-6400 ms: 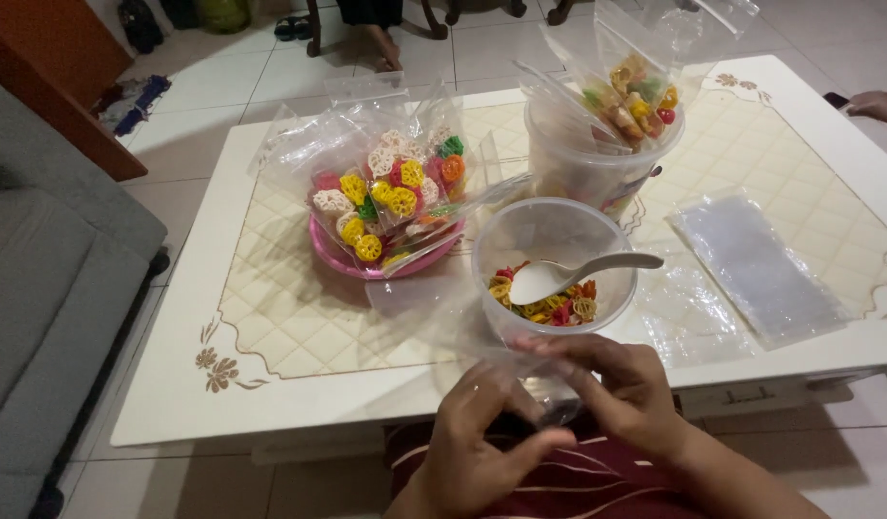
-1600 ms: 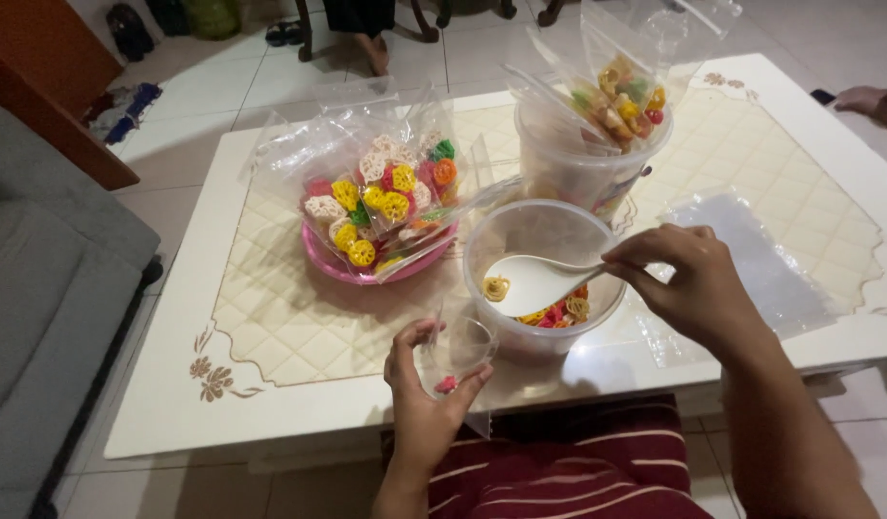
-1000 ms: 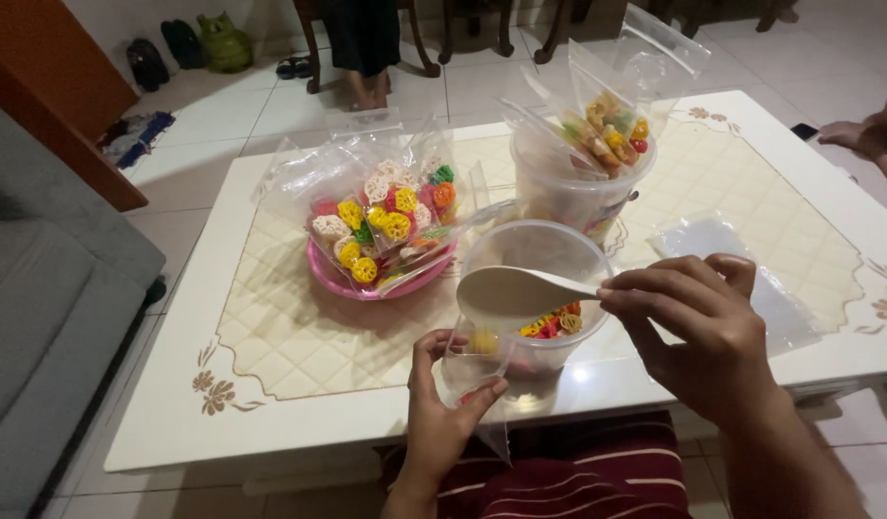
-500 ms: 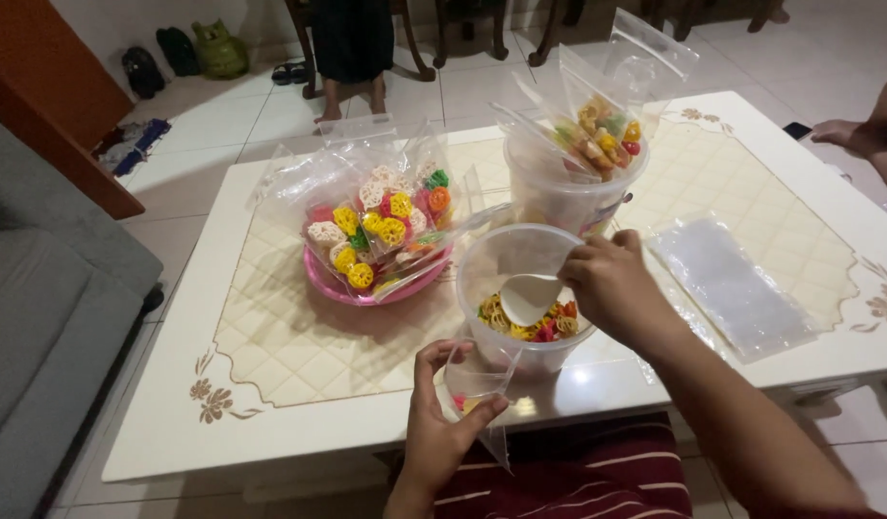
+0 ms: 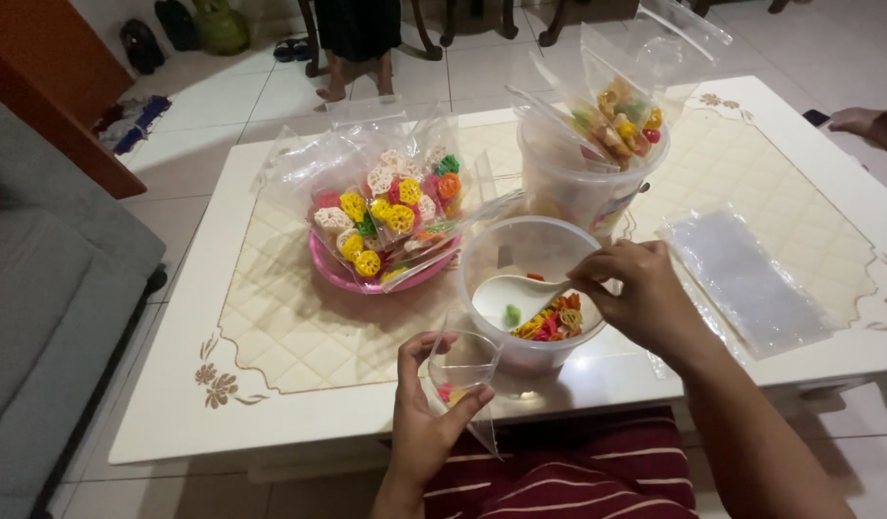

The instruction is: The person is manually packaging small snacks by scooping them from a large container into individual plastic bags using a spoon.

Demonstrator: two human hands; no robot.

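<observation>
— What have your hands got hold of?

— My left hand [image 5: 426,423] is at about 6 o'clock, off the near edge of the table [image 5: 174,384]. Its fingers are curled shut around a small clear bag [image 5: 462,370], holding the mouth open and upright. A few coloured pieces sit at the bottom of it.

— And the other one?

— My right hand [image 5: 640,298] is pinched shut on the handle of a white spoon [image 5: 511,296]. The spoon's bowl hangs inside the clear round tub [image 5: 482,252], with one green piece in it.

— Where is that tub from the bag?

— Just beyond it, toward 1 o'clock, nearly touching. The bottom of the tub holds a heap of wheel-shaped crackers [image 5: 551,322], red, yellow and orange.

— What else is on the table?

— At 11 o'clock from the tub, a pink basin [image 5: 342,277] piled with filled bags [image 5: 390,197]. At 12 o'clock, a taller clear bucket [image 5: 583,192] with more filled bags standing in it. At 3 o'clock, a flat stack of empty plastic bags [image 5: 746,279] lies beside my right wrist.

— Anyone nearby?

— Another person's hand [image 5: 862,120] rests at the far right edge of the table.
</observation>
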